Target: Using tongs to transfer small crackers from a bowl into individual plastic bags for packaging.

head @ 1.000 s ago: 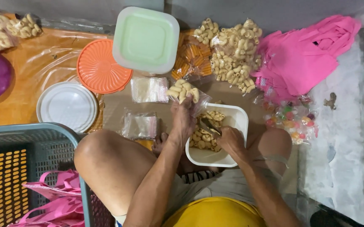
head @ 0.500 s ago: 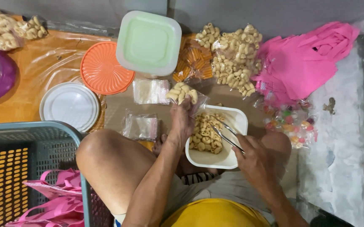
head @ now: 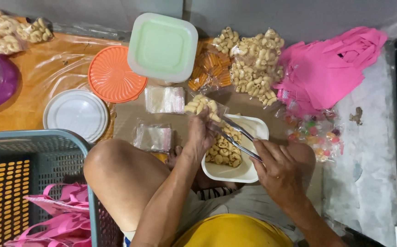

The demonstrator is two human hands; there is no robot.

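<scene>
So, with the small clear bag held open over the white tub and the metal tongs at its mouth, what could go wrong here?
1. The left hand pinches the small clear plastic bag of pale curled snacks by one edge only; it could tip and spill.
2. The metal tongs in the right hand reach over the white square tub; pieces may drop past its rim.
3. The tub rests on the person's lap and might slide.

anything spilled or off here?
Nothing spilled: the snacks sit inside the tub, and the left hand holds a small bag while the right hand works the tongs. One dark scrap lies on the floor.
</scene>
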